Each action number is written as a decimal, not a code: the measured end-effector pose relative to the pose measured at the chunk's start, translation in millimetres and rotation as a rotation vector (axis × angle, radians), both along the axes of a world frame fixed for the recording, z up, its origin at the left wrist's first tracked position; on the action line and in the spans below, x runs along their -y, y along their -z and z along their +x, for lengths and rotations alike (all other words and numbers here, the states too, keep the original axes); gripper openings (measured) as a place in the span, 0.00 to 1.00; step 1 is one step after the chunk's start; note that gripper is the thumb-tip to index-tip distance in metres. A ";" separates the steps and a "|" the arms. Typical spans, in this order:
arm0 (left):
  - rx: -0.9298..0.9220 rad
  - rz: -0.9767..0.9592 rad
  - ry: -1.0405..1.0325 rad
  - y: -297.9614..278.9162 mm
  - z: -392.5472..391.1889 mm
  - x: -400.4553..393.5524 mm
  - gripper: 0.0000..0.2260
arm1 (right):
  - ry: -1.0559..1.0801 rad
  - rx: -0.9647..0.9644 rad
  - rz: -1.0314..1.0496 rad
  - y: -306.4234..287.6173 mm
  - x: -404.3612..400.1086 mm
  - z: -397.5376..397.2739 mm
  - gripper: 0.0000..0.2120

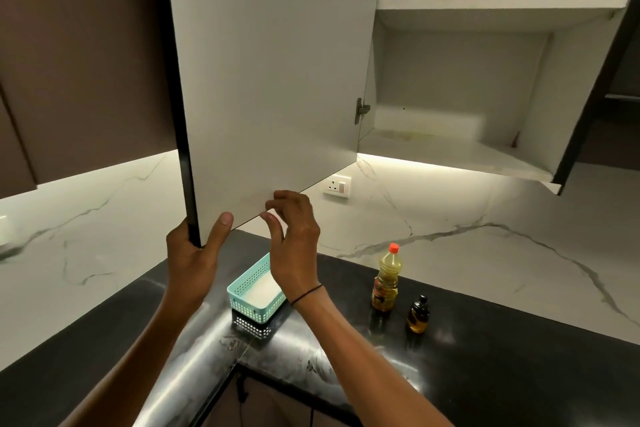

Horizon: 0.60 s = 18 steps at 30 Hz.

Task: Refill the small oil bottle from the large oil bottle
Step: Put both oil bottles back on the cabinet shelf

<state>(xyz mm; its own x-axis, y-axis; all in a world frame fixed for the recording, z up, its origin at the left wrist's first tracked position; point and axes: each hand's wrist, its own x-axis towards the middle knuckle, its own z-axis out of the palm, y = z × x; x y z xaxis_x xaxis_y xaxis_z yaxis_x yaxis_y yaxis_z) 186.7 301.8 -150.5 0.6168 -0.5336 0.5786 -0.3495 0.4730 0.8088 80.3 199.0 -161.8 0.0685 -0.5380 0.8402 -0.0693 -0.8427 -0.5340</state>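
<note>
While both bottles already sit on the dark surface [485, 374], no pouring has started yet. Left hand [192, 258] is clamped on the cabinet door's [273, 80] bottom corner, right hand [294, 246] hovers loose and empty just beside that edge. Right of the door, the large oil bottle [387, 279] stands upright, orange cap up, and the small oil bottle [418, 315] is upright just past it. Next up, I'd guess: let go of the door, then uncap both.

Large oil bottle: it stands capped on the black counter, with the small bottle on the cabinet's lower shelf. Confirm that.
Not quite. The head view shows the small bottle on the black counter beside the capped large oil bottle, not on the lower shelf.
</note>
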 end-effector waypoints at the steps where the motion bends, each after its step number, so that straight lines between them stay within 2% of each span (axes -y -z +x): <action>1: -0.011 -0.007 0.004 1.7 -1.1 1.6 0.14 | 0.007 0.008 0.002 0.6 2.3 0.1 0.04; 5: -0.084 -0.021 0.125 30.3 -9.6 18.4 0.13 | -0.022 0.013 0.013 10.3 12.1 -5.7 0.07; 8: -0.020 0.147 0.170 72.8 -25.3 44.3 0.19 | -0.022 -0.019 0.055 28.0 22.1 -22.3 0.10; 12: -0.045 0.289 0.269 121.6 -62.7 96.9 0.07 | 0.090 -0.022 0.144 60.0 51.7 -60.4 0.08; 18: -0.016 0.455 0.446 155.5 -120.0 188.1 0.08 | 0.278 -0.070 0.445 140.9 128.9 -126.8 0.08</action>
<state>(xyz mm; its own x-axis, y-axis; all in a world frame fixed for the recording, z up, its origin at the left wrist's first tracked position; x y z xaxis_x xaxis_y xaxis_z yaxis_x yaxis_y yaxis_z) 66.7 113.7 -306.1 0.2857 -0.9313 0.2261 -0.1844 0.1781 0.9666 -46.5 70.0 -302.7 -0.0797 -0.8474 0.5249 -0.3065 -0.4802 -0.8218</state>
